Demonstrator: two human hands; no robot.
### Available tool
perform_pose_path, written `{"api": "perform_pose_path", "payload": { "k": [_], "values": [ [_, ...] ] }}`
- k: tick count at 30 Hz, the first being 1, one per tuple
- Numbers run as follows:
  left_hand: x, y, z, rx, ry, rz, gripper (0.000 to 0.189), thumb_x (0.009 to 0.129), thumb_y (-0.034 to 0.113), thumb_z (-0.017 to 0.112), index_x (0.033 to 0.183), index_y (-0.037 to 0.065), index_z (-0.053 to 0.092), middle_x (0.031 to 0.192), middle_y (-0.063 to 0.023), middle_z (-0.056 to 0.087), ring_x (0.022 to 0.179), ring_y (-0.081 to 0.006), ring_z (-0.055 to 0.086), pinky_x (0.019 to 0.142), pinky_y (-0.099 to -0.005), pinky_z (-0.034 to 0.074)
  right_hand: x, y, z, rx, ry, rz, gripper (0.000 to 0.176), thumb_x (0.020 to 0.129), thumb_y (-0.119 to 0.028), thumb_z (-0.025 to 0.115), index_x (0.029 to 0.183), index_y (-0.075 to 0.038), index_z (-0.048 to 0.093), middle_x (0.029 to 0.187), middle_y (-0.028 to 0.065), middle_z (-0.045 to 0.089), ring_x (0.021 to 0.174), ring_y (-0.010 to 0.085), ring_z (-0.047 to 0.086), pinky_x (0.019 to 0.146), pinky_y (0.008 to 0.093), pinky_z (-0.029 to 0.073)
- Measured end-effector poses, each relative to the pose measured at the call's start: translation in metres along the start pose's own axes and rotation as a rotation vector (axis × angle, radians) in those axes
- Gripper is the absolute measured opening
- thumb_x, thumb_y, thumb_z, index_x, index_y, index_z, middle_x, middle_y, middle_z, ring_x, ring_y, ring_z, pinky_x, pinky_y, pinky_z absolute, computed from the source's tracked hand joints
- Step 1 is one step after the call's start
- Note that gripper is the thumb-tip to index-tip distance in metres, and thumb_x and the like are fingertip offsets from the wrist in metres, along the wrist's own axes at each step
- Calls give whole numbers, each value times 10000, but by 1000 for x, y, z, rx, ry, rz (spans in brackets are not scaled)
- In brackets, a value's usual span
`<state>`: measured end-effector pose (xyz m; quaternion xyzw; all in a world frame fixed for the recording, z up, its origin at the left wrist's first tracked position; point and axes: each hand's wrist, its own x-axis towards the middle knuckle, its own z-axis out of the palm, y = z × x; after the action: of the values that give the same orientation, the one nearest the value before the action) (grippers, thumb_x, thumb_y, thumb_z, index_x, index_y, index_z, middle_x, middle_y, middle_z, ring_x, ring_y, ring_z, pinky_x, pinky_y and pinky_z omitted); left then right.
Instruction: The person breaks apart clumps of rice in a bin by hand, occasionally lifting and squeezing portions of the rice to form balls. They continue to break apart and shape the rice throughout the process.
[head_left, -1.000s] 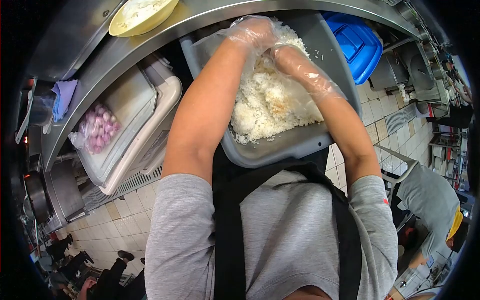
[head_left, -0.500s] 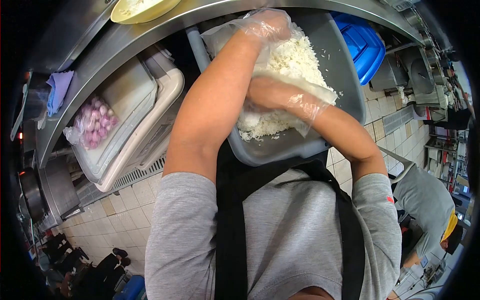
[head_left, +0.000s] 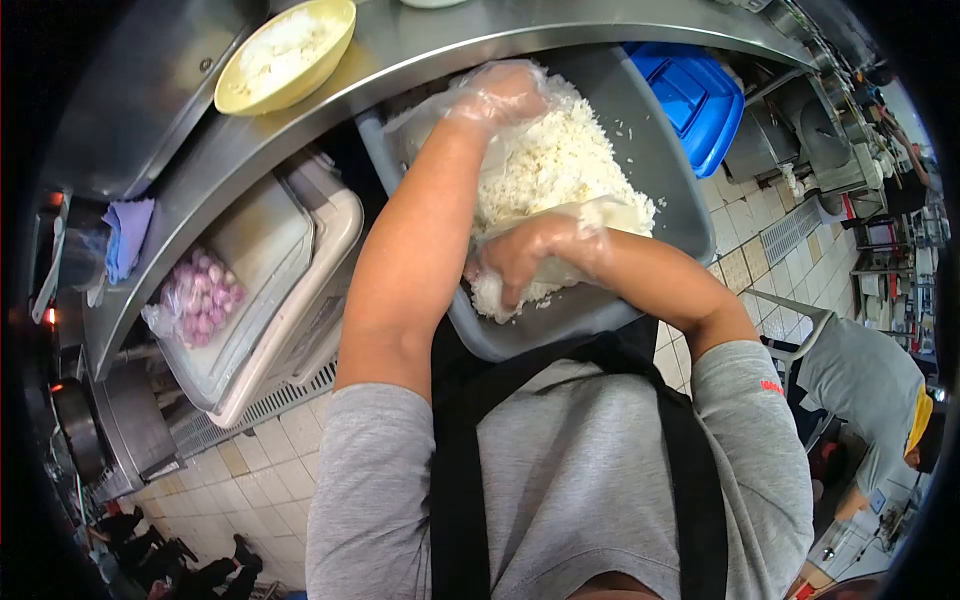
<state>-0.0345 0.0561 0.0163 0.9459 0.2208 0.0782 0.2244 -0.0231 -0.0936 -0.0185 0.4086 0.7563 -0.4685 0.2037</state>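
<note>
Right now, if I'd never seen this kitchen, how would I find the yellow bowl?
Start at the long steel counter curving across the top. Follow it left of the big grey tub of rice to the yellow bowl. It is the only round, yellow thing there, with something white inside.

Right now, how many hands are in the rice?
2. The left hand is at the far end of the rice, the right hand at the near edge.
</note>
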Motion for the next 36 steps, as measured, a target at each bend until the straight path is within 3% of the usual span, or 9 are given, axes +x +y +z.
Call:
{"api": "perform_pose_path", "payload": {
  "k": [5, 8, 9, 13, 14, 20, 23, 32, 36],
  "values": [
    [19, -14, 7, -594, -93, 30, 400, 863, 313, 632, 1081, -22, 612, 964, -80, 639, 822, -125, 581, 678, -261, 505, -96, 51, -43, 361, 485, -205, 655, 621, -168, 792, 1202, -73, 504, 1070, 96, 601, 1015, 192, 559, 900, 319, 439],
    [1, 17, -2, -1004, 122, 172, 415, 837, 354, 632, 1109, 41, 628, 1005, -93, 656, 876, -173, 600, 769, -291, 489, -122, 96, -59, 570, 880, -208, 623, 647, -161, 805, 1186, -65, 508, 1069, 54, 594, 1003, 136, 538, 896, 289, 435],
    [-6, 32, -11, -1148, 3, -233, 510, 829, 443, 623, 1185, 79, 595, 1111, -96, 623, 992, -212, 582, 822, -365, 482, -120, 101, -58, 790, 1032, -328, 589, 692, -155, 776, 1208, -72, 505, 1090, 48, 591, 1016, 128, 536, 910, 285, 428],
    [-3, 42, 3, -1395, -47, -345, 627, 824, 527, 604, 1304, 147, 466, 1246, -98, 503, 1187, -270, 452, 882, -511, 450, -92, 105, -56, 882, 1308, -358, 586, 754, -159, 729, 1273, -90, 465, 1202, 37, 529, 1146, 150, 469, 969, 292, 391],
    [-2, 41, 6, -1304, -104, -356, 601, 821, 505, 621, 1289, 157, 476, 1235, -87, 509, 1179, -259, 458, 875, -502, 453, -41, 153, -46, 994, 1430, -669, 523, 770, -130, 728, 1220, -38, 476, 1086, 28, 589, 1030, 143, 538, 934, 289, 409],
    [14, 36, 34, -1210, -30, -398, 520, 808, 495, 646, 1222, 210, 514, 1193, -11, 532, 1092, -179, 488, 823, -439, 431, -54, 138, -50, 880, 1448, -243, 403, 744, -133, 654, 1126, -72, 542, 986, 55, 616, 894, 161, 583, 803, 296, 470],
    [12, 45, 30, -1133, 70, -439, 474, 824, 463, 631, 1172, 150, 555, 1130, -27, 577, 1017, -200, 549, 706, -409, 506, -33, 158, -50, 842, 1553, -430, 399, 745, -140, 656, 1127, -98, 549, 939, 78, 622, 873, 150, 587, 785, 281, 470],
    [35, 67, 37, -1226, 59, -545, 512, 862, 530, 541, 1237, 182, 516, 1270, -52, 499, 1147, -259, 485, 762, -502, 500, -64, 157, -49, 487, 1633, 217, 368, 810, -310, 581, 1148, -163, 567, 1045, 155, 634, 994, 360, 589, 840, 406, 471],
    [32, 61, 47, -1415, 45, -501, 675, 842, 581, 545, 1343, 148, 416, 1433, -95, 335, 1297, -297, 336, 911, -620, 378, -67, 155, -43, 487, 1727, 136, 365, 830, -317, 560, 1155, -153, 582, 1072, 159, 631, 1014, 361, 582, 858, 407, 462]
  ]
}}
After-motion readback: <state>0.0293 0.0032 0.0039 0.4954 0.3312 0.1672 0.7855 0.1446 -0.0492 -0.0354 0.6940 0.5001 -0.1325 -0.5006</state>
